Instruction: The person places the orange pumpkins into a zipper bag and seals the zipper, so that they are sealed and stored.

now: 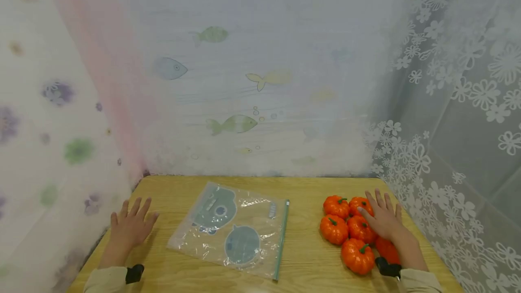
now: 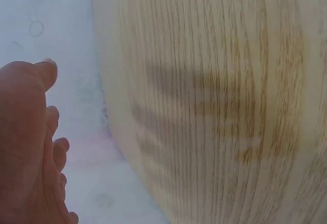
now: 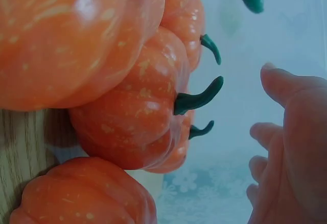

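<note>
Several small orange pumpkins (image 1: 333, 229) with green stems sit grouped on the right of the wooden table (image 1: 307, 248). Over the right side of that group my right hand (image 1: 384, 220) is spread, fingers straight, holding nothing. In the right wrist view, a gap shows between the fingers and the curved stem (image 3: 199, 96) of a pumpkin (image 3: 138, 101). A clear zip bag (image 1: 203, 243) with blue-grey animal prints and a green zip edge lies flat at the centre. To its left my left hand (image 1: 130, 229) is held above the table, fingers spread, casting a shadow on the wood.
A curtain with fish prints (image 1: 236, 123) hangs behind the table's far edge. Flower-patterned curtains flank it, a white one (image 1: 53, 148) at left and a lacy one (image 1: 468, 148) at right. Each wrist wears a black strap device (image 1: 134, 274) at the sleeve.
</note>
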`<action>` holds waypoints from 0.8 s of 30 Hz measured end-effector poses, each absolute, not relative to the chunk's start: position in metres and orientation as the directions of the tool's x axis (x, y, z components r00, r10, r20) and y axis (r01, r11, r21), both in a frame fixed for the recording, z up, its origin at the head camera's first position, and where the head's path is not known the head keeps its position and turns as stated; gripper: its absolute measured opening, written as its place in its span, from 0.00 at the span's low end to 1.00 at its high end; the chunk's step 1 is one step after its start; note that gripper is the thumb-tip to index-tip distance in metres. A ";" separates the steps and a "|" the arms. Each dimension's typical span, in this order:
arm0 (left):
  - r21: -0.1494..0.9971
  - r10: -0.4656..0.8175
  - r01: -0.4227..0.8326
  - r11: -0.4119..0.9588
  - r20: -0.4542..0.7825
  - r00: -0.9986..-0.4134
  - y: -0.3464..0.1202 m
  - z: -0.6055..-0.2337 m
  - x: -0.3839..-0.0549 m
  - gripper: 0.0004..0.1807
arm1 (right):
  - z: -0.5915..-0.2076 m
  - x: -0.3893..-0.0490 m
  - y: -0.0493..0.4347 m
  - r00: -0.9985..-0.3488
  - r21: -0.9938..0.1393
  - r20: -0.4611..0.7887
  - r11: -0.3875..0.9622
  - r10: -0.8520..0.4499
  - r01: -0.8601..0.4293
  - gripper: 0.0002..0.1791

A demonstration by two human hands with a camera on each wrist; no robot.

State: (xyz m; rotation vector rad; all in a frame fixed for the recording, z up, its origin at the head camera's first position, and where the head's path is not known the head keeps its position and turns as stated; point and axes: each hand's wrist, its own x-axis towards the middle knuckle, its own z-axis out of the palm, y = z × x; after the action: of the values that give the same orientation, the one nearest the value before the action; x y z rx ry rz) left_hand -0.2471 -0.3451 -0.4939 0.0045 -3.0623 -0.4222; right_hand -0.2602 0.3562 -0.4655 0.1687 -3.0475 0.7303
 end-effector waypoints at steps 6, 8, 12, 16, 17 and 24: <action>0.286 0.002 0.007 0.958 0.017 -1.000 -0.344 -0.498 -0.246 0.44 | -0.462 -0.257 0.350 -0.992 -0.460 0.058 0.879 -0.110 -0.124 0.46; 0.296 0.015 0.019 0.955 0.016 -1.000 -0.341 -0.500 -0.246 0.43 | -0.460 -0.255 0.345 -0.990 -0.458 0.083 0.878 -0.117 -0.142 0.45; 0.305 0.048 0.059 0.951 0.046 -0.998 -0.327 -0.501 -0.245 0.42 | -0.452 -0.248 0.329 -0.976 -0.456 0.149 0.864 -0.161 -0.213 0.43; 0.292 0.088 0.114 0.950 0.099 -0.991 -0.306 -0.502 -0.243 0.39 | -0.448 -0.241 0.305 -0.950 -0.480 0.211 0.822 -0.230 -0.306 0.39; 0.288 0.102 0.132 0.949 0.117 -0.988 -0.301 -0.503 -0.242 0.38 | -0.450 -0.239 0.297 -0.944 -0.493 0.222 0.806 -0.246 -0.326 0.38; 0.319 0.246 0.329 0.889 0.273 -0.930 -0.247 -0.510 -0.234 0.34 | -0.483 -0.223 0.235 -0.910 -0.655 0.240 0.635 -0.339 -0.409 0.31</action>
State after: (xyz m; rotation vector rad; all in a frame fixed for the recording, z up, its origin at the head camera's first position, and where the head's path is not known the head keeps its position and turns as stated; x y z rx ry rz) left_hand -0.2341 -0.2473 -0.5101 -0.4366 -2.8319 -0.5358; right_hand -0.2235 0.2349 -0.4826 0.6315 -2.7548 1.1394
